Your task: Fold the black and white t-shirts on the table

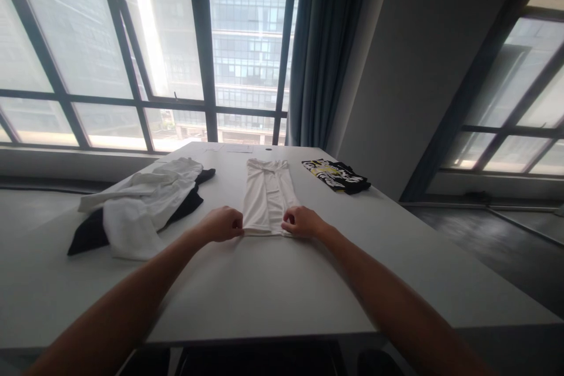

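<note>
A white T-shirt (259,200) lies flat on the table with both sides folded in toward its middle, making a narrow strip. Its collar end points away from me and its hem is nearest. My left hand (224,223) pinches the near left corner of the hem, fingers curled. At the near right corner, my right hand (304,222) grips the hem between thumb and fingers. The fabric right under the fingertips is partly hidden.
On the left of the white table (259,288) is a loose heap of white clothing (150,188) with black clothing (183,208) under it. A folded black garment with white and yellow print (337,176) lies at the right. Papers (238,148) lie at the far end.
</note>
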`<control>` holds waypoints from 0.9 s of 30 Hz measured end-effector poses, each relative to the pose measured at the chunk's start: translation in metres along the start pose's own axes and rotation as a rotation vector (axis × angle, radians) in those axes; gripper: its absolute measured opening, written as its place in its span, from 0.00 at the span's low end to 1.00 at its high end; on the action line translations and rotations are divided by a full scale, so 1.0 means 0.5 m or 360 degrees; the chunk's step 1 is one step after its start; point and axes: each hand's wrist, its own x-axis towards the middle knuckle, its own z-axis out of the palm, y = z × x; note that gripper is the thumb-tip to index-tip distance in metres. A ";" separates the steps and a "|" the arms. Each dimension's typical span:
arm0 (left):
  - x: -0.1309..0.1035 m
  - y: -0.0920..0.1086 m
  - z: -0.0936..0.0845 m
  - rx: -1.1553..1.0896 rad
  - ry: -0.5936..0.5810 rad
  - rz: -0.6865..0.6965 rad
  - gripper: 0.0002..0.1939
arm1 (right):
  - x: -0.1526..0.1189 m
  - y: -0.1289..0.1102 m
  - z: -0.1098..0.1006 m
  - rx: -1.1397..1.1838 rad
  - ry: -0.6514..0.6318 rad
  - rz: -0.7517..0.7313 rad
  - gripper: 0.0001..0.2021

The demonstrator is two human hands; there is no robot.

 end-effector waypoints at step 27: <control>0.028 -0.007 0.091 -0.0349 0.0044 0.0494 0.23 | 0.006 -0.063 0.002 -0.0217 0.0173 0.0455 0.13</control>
